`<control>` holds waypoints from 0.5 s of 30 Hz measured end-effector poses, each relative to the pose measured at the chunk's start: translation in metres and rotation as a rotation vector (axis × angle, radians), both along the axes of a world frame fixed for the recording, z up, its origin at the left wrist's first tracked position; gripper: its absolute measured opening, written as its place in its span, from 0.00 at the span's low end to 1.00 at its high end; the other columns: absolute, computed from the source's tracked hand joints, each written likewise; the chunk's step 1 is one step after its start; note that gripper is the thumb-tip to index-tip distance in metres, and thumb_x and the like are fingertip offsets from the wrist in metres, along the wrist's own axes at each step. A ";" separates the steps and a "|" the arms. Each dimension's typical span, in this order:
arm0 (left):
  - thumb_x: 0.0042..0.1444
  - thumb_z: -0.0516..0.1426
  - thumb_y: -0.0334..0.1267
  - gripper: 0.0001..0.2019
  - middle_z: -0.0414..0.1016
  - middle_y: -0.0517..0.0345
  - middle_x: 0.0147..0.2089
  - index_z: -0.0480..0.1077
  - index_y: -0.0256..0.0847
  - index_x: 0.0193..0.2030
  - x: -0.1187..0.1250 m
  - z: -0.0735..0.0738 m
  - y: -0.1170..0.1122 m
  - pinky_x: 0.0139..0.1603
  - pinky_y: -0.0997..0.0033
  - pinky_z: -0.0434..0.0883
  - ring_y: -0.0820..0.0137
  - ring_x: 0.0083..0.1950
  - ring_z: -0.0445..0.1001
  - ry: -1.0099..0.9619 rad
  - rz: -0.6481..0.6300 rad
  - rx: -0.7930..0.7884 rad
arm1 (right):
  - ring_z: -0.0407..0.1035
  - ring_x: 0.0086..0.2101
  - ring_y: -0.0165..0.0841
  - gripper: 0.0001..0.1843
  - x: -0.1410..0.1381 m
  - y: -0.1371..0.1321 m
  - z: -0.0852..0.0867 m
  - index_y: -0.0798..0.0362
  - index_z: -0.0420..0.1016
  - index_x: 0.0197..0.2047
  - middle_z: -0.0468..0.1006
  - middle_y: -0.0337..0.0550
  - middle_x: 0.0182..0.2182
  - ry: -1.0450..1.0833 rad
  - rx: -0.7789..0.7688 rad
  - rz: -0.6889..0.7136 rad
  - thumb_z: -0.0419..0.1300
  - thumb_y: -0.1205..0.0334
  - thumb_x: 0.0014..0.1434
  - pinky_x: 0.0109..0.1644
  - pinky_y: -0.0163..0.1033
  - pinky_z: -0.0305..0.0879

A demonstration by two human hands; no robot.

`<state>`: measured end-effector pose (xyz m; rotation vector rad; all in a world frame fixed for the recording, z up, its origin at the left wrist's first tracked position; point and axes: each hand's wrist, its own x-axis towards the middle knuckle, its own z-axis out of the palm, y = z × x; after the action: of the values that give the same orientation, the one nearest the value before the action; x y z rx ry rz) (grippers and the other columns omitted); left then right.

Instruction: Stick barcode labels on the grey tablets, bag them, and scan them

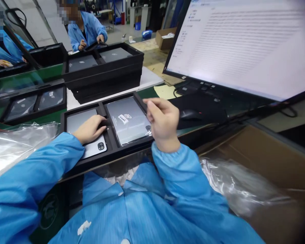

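Note:
In front of me lies a black tray point(120, 151) with two compartments. A grey tablet point(94, 146) sits in its left compartment, camera lens at the near right corner. My left hand point(90, 129) lies over this tablet, thumb and fingers apart, tips at its right edge by the divider. In the right compartment is a second tablet point(128, 127) in clear film, with a small white label on its back. My right hand point(164, 122) is closed in a pinch above that tablet's right edge and the tray rim; what is between the fingertips, if anything, is hidden.
Behind stands a stack of black trays point(106, 79) with tablets on top. Another tray point(64, 101) lies at left, near clear plastic bags point(20, 142). A monitor point(239, 44) and mouse point(190, 114) are at right, above a cardboard box point(264, 159). Two people work across the table.

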<state>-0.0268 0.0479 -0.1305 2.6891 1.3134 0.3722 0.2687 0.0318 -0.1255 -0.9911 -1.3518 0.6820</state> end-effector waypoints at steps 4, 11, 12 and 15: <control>0.71 0.46 0.46 0.18 0.76 0.40 0.52 0.70 0.36 0.51 0.045 0.015 -0.013 0.60 0.53 0.71 0.54 0.56 0.74 0.005 -0.003 0.056 | 0.78 0.33 0.41 0.19 0.043 -0.054 -0.030 0.48 0.86 0.43 0.82 0.47 0.31 0.071 -0.030 -0.165 0.64 0.42 0.64 0.34 0.45 0.76; 0.65 0.58 0.54 0.26 0.73 0.29 0.55 0.69 0.31 0.56 0.181 0.010 -0.008 0.49 0.51 0.73 0.47 0.49 0.78 0.193 0.105 -0.198 | 0.78 0.33 0.40 0.17 0.040 -0.076 -0.034 0.49 0.85 0.38 0.82 0.47 0.31 0.035 -0.081 -0.090 0.62 0.45 0.63 0.37 0.45 0.76; 0.64 0.59 0.54 0.25 0.73 0.29 0.54 0.70 0.32 0.55 0.190 0.007 -0.005 0.49 0.52 0.73 0.48 0.48 0.79 0.168 0.106 -0.206 | 0.77 0.32 0.39 0.18 0.038 -0.077 -0.033 0.49 0.85 0.36 0.82 0.47 0.30 0.015 -0.081 -0.060 0.62 0.45 0.63 0.37 0.45 0.76; 0.64 0.59 0.53 0.21 0.76 0.33 0.50 0.73 0.35 0.50 0.192 0.003 0.003 0.49 0.56 0.73 0.54 0.47 0.79 0.094 0.099 -0.217 | 0.77 0.31 0.38 0.18 0.039 -0.079 -0.031 0.50 0.84 0.32 0.82 0.46 0.29 -0.042 -0.065 0.008 0.63 0.45 0.61 0.38 0.44 0.75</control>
<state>0.1651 0.0505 -0.1278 2.4966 1.4252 0.1060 0.3076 -0.0467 -0.1562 -1.0579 -1.3781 0.7182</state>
